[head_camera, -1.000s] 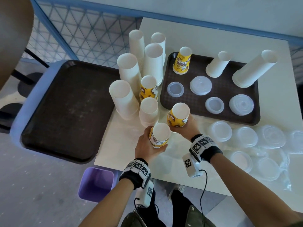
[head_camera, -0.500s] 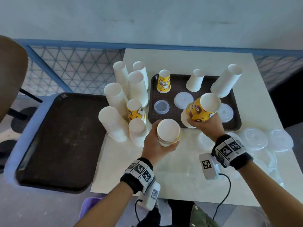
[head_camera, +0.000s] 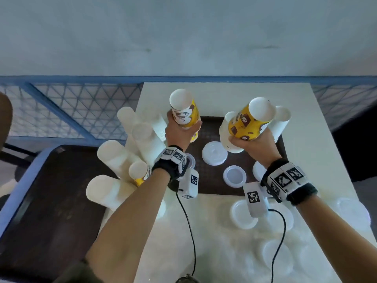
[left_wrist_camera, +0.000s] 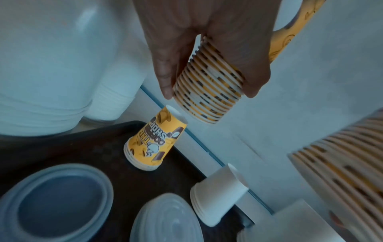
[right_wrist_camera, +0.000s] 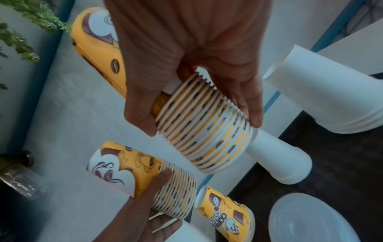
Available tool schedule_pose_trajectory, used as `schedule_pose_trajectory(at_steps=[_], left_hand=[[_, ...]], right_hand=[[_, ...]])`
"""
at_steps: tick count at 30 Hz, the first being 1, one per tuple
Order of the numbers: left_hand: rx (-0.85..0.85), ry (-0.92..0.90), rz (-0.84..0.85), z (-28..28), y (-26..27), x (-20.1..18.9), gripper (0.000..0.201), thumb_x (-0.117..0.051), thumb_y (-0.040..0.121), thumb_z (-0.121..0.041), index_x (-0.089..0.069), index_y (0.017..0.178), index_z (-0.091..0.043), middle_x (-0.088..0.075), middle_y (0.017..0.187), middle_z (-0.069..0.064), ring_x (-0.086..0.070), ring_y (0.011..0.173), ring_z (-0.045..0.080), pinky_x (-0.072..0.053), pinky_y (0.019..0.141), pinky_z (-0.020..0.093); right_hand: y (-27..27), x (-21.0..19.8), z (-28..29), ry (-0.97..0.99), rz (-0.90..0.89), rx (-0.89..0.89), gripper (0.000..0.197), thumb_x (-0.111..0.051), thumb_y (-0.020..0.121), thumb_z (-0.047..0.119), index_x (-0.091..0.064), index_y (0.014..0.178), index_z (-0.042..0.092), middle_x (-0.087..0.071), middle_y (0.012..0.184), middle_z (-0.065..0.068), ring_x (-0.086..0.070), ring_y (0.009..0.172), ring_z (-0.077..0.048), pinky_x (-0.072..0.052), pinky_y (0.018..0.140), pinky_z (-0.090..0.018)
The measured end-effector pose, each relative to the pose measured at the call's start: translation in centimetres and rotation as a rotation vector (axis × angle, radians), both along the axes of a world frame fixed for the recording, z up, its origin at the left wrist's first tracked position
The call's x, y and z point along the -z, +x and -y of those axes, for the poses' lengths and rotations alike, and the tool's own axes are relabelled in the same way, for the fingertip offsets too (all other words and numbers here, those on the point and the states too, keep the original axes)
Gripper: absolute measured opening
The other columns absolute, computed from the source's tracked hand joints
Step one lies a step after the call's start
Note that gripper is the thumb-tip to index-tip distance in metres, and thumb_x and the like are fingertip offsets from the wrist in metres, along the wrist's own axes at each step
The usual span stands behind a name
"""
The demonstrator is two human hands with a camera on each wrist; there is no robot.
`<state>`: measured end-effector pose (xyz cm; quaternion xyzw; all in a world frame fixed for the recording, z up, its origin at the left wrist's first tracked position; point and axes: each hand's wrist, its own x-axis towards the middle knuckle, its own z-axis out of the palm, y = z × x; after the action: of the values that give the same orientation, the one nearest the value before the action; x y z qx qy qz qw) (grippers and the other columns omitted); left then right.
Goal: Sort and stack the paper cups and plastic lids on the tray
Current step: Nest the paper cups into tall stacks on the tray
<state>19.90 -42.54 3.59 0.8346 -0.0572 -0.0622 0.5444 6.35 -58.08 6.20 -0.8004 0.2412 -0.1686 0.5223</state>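
Two yellow cup stacks are in the air, one per hand. Your left hand [head_camera: 179, 131] grips a yellow stack [head_camera: 184, 112] by its rim end, fingers and thumb curled round the ridged rims; the left wrist view shows this plainly. Your right hand [head_camera: 255, 144] wraps a second yellow stack [head_camera: 250, 121] the same way. Both stacks are inverted, bases up, tilted away from you, held above the far half of the brown tray [head_camera: 212, 188]. On the tray a short yellow stack [left_wrist_camera: 154, 144] stands rim-down near the far edge, with a short white cup stack [left_wrist_camera: 217, 191] just beside it and a taller white stack [right_wrist_camera: 339, 99] further right. Several plastic lids [head_camera: 214, 153] lie on the tray; more lids [head_camera: 243, 217] sit loose on the white table [head_camera: 224, 92] near you. Tall white stacks [head_camera: 142, 139] crowd the table left of the tray. Judging by this, you're mid-step merging the yellow cups. The next move likely calls for lowering one held stack over the yellow stack on the tray, axes lined up, then the other on top. Watch the tilt: straighten before seating, or the short stack may tip.
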Motion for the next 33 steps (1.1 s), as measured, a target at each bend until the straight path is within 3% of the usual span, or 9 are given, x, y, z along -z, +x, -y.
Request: schedule_pose_trajectory(at_steps=[3,7,9,14,17,24,28,30,33], left_hand=[[-0.021,0.006,-0.009,1.0,2.3,0.4,0.083,-0.082,0.062,-0.038,-0.038,0.128,-0.016,-0.061,0.122,0.004,-0.059,0.111,0.027,-0.046,0.098,0.041],[-0.035,0.045,-0.048,2.3,4.5,1.3,0.077,-0.080,0.067,-0.032,-0.038,0.129,-0.015,-0.060,0.123,0.004,-0.058,0.112,0.028,-0.046,0.098,0.038],[-0.030,0.080,-0.069,2.9,5.1,2.1,0.074,-0.079,0.069,-0.031,-0.037,0.129,-0.015,-0.060,0.122,0.004,-0.057,0.111,0.029,-0.045,0.095,0.037],[-0.075,0.115,-0.132,3.6,5.5,4.6,0.071,-0.078,0.068,-0.032,-0.038,0.124,-0.014,-0.062,0.114,0.004,-0.059,0.106,0.030,-0.044,0.085,0.032],[-0.088,0.112,-0.142,3.5,5.2,6.4,0.071,-0.080,0.066,-0.030,-0.040,0.122,-0.011,-0.062,0.115,0.005,-0.059,0.105,0.027,-0.044,0.084,0.029],[-0.130,0.050,-0.189,3.7,5.1,9.6,0.076,-0.084,0.057,-0.022,-0.044,0.120,-0.011,-0.061,0.116,0.004,-0.060,0.103,0.022,-0.047,0.086,0.029],[-0.130,0.032,-0.180,3.8,5.2,10.3,0.081,-0.085,0.057,-0.024,-0.042,0.124,-0.013,-0.060,0.118,0.005,-0.060,0.103,0.021,-0.048,0.085,0.028],[-0.114,0.032,-0.175,3.7,5.3,10.6,0.083,-0.085,0.056,-0.025,-0.042,0.126,-0.015,-0.060,0.118,0.004,-0.060,0.104,0.020,-0.049,0.090,0.032],[-0.088,0.043,-0.157,3.4,5.4,10.7,0.084,-0.085,0.057,-0.026,-0.041,0.128,-0.016,-0.059,0.120,0.004,-0.059,0.107,0.021,-0.050,0.092,0.039]], right_hand=[[1.8,-0.2,0.7,-0.004,0.017,-0.006,0.046,-0.081,0.066,0.014,-0.059,0.106,0.008,-0.063,0.092,0.009,-0.059,0.081,0.009,-0.043,0.073,-0.001],[3.8,-0.3,1.0,0.012,0.012,0.017,0.050,-0.081,0.066,0.024,-0.060,0.109,0.012,-0.066,0.099,0.004,-0.062,0.094,-0.013,-0.050,0.089,-0.030],[4.8,-0.4,1.0,0.018,-0.003,0.028,0.050,-0.081,0.066,0.028,-0.061,0.110,0.014,-0.067,0.102,0.003,-0.062,0.099,-0.017,-0.049,0.093,-0.037],[7.2,-1.6,0.8,0.069,0.033,0.052,0.041,-0.081,0.068,0.023,-0.060,0.102,0.019,-0.065,0.099,0.005,-0.062,0.096,-0.013,-0.050,0.092,-0.033],[9.1,-2.1,0.5,0.082,0.058,0.030,0.039,-0.081,0.067,0.022,-0.063,0.102,0.015,-0.067,0.098,0.004,-0.064,0.094,-0.013,-0.052,0.091,-0.036],[14.0,-1.6,-0.5,0.032,-0.003,-0.041,0.082,-0.067,0.045,0.061,-0.059,0.114,0.019,-0.067,0.108,0.004,-0.063,0.098,-0.012,-0.052,0.091,-0.037],[16.2,-0.9,-1.4,-0.005,-0.053,-0.106,0.078,-0.072,0.049,0.056,-0.056,0.117,0.020,-0.066,0.109,0.005,-0.062,0.099,-0.013,-0.051,0.092,-0.037],[17.2,-0.6,-1.9,-0.001,-0.072,-0.130,0.073,-0.076,0.053,0.049,-0.055,0.117,0.022,-0.066,0.109,0.006,-0.062,0.099,-0.013,-0.051,0.092,-0.037],[18.2,0.0,-2.4,0.019,-0.097,-0.158,0.077,-0.073,0.047,0.054,-0.055,0.116,0.024,-0.066,0.107,0.009,-0.063,0.098,-0.012,-0.051,0.090,-0.034]])
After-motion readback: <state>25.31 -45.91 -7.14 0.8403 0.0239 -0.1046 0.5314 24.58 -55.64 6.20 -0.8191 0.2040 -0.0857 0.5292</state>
